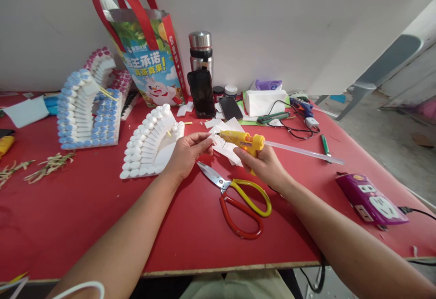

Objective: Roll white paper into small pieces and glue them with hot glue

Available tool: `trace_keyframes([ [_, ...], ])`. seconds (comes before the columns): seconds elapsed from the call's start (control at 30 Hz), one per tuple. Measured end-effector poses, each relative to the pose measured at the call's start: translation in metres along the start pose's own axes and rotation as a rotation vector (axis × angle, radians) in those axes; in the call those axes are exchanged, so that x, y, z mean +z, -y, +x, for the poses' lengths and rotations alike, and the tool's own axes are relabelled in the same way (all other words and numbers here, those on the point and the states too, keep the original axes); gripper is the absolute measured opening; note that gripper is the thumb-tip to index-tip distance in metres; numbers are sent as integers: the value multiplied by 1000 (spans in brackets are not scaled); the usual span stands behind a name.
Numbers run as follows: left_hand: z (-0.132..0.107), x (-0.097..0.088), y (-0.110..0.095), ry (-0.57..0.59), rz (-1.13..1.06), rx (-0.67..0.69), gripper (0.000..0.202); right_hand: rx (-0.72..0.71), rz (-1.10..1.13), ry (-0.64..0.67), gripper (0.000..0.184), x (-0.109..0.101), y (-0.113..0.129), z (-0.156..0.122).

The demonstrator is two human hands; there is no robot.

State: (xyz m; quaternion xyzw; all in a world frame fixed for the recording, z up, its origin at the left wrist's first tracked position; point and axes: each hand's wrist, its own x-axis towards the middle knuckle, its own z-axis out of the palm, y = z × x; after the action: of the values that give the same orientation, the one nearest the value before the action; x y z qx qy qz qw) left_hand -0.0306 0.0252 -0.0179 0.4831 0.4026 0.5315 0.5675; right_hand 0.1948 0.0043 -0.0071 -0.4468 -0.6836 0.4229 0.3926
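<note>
In my right hand [264,162] is a yellow hot glue gun [240,139], its nozzle pointing left. A long clear glue stick [306,152] juts out of its back end. My left hand [189,150] is closed in a pinch on a small white piece [213,137] right at the nozzle tip; its exact kind is too small to tell. Beside my left hand stands a white stepped, curved model [145,147] edged with rounded white tips. Below both hands, large scissors [223,184] with one red and one yellow handle lie partly open on the red table [190,231].
Blue-tipped [86,115] and pink-tipped models [121,79] stand at the left, by a shopping bag [150,58]. A steel flask [200,40], an upright phone [201,94] and a tissue pack [265,103] line the back. A purple box [371,199] with a cord lies right.
</note>
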Motion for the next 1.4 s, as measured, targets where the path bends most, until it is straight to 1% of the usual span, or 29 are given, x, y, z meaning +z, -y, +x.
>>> trace_keyframes([
  [0.17, 1, 0, 0, -22, -40, -13, 24, 24, -7, -38, 44, 0, -1, -2],
  [0.27, 1, -1, -1, -31, -91, -31, 23, 10, 19, -19, 44, 0, 0, -3],
  [0.37, 1, -2, -2, -38, -200, -67, 20, 11, 94, 17, 42, 0, 3, -4],
  [0.43, 1, -3, -4, -25, -309, -117, 17, 15, 167, 43, 41, -1, 5, -4],
  [0.5, 1, -3, -5, -7, -443, -200, 13, 15, 216, 63, 43, -2, 8, -4],
  [0.6, 0, -3, -8, 23, -645, -345, 4, 13, 233, 69, 44, -3, 10, -4],
  [0.67, -1, -2, -9, 42, -720, -408, 3, 15, 237, 68, 42, -2, 10, -4],
  [0.77, -1, -2, -9, 52, -730, -443, 4, 21, 233, 64, 42, -2, 11, -4],
  [0.97, -2, 0, -8, 58, -665, -421, 3, 50, 193, 47, 47, -2, 12, -4],
  [1.17, -2, -1, -7, 56, -639, -378, 6, 26, 170, 48, 41, -1, 8, -4],
  [1.4, -1, -1, -8, 59, -667, -379, 7, 9, 131, 60, 39, 1, 5, -5],
])
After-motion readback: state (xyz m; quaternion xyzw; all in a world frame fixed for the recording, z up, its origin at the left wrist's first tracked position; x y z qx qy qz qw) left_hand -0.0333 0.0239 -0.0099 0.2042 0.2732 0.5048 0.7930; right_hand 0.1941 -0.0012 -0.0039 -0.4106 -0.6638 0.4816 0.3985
